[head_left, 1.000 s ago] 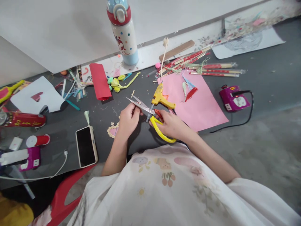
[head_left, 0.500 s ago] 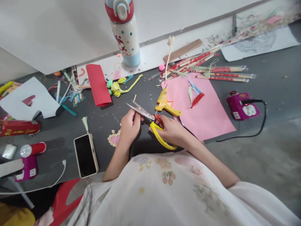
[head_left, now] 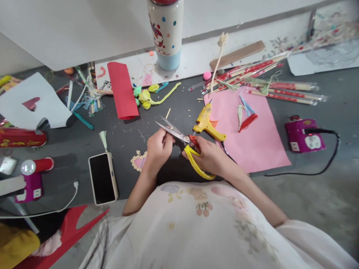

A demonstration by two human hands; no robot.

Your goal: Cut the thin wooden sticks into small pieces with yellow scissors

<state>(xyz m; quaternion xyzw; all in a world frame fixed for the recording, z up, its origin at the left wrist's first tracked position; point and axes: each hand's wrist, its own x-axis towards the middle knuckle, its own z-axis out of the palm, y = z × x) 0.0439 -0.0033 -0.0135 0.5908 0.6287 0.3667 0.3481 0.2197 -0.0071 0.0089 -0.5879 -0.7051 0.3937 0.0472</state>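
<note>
Scissors [head_left: 184, 138] gaped over the table [head_left: 123, 142] in the right hand [head_left: 206, 154]. The left hand [head_left: 159, 148] was pinched together by the blades [head_left: 174, 132]; around what, I couldn't tell. Snipping seemed the step, needing one careful squeeze next.

Dark grey table [head_left: 343, 102] carries phone [head_left: 102, 179] at near edge, pale-edged pink heart [head_left: 139, 163], pink sheet [head_left: 262, 147], purple socket block [head_left: 301, 130] far right, red can [head_left: 24, 138] lying left.

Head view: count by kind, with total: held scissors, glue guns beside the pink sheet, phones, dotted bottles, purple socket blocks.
Held scissors: 1
Glue gun beside the pink sheet: 1
Phone: 1
Dotted bottle: 1
Purple socket blocks: 2
Total: 6
</note>
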